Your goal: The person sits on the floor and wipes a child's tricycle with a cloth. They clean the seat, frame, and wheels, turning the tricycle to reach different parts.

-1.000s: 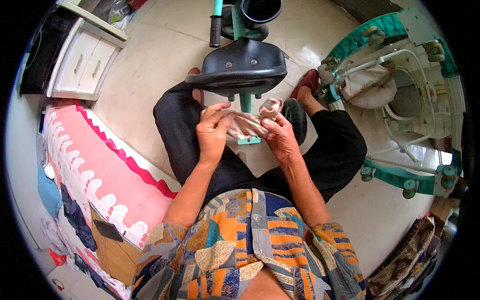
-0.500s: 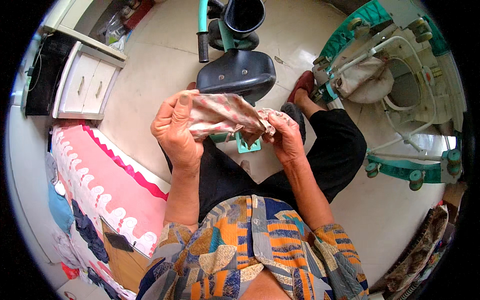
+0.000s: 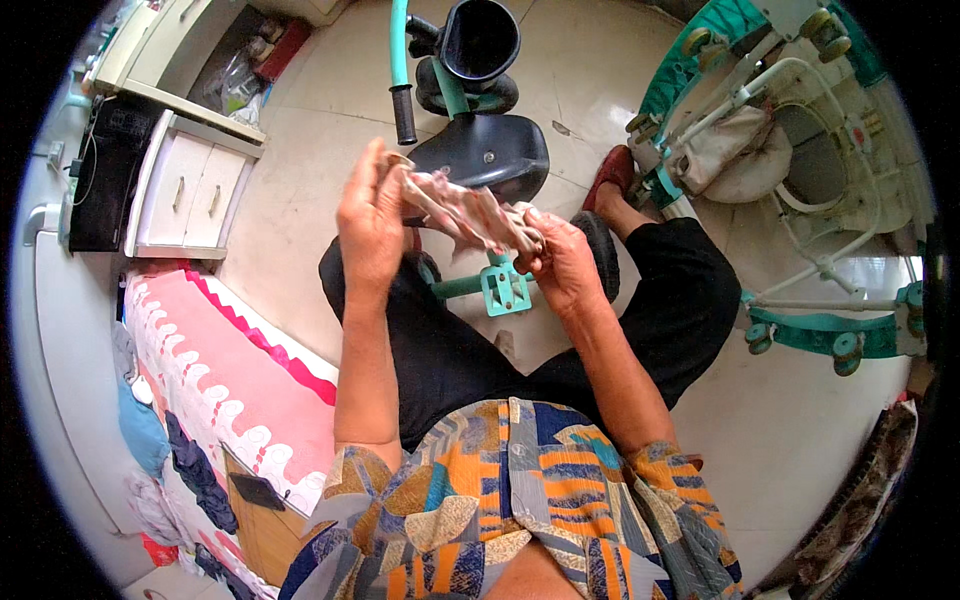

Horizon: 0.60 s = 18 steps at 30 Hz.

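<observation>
Both hands grip one small pinkish patterned cloth (image 3: 470,208), stretched between them above the lap. Left hand (image 3: 368,218) is raised, fingers curled on the cloth's far-left end; right hand (image 3: 562,262) pinches the near-right end, seemingly between thumb and fingers. Just beyond stands a teal tricycle (image 3: 470,120), its dark saddle under the cloth.

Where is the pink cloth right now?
In the head view, the pink cloth is stretched between the left hand and right hand, above the black tricycle seat.
</observation>
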### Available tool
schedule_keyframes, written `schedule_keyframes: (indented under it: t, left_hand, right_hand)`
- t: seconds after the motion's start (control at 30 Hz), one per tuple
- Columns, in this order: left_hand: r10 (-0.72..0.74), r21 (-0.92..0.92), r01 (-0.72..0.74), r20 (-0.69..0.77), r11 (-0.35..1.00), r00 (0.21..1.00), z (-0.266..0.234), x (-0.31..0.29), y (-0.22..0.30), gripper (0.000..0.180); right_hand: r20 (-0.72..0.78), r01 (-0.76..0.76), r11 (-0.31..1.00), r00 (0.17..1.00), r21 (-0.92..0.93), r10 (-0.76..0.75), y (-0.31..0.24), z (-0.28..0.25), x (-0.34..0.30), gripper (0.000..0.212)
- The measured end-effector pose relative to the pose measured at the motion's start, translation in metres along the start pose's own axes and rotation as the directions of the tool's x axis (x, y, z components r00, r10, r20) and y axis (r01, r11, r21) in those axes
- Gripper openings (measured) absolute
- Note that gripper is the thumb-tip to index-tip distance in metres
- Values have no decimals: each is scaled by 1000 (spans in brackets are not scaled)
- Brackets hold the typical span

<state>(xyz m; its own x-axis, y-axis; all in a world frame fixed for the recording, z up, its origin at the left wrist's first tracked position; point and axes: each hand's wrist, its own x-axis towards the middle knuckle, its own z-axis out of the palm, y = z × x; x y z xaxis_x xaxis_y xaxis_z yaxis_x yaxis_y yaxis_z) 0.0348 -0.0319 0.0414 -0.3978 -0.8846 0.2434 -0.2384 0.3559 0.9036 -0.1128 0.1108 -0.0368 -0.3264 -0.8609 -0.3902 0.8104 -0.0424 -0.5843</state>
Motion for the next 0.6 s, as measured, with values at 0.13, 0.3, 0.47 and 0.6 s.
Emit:
schedule_keyframes:
  t: [0.13,0.3,0.47,0.6]
  left_hand:
    - [235,384,-245,74,890,969,17,-15,15,36]
    - [291,204,-311,123,928,949,20,-9,20,21]
    - [142,-570,-192,-132,799,981,-7,-1,38,20]
    - [210,-440,-177,27,881,977,-26,-9,16,18]
  right_hand:
    - [-62,-65,997,996,49,68,16,-8,-3,21]
    - [-73,116,992,991,47,-112,0,8,-9,19]
    - [103,337,933,931,130,-351,-52,42,-20,16]
    - [217,357,934,913,-14,-346,-49,44,-2,21]
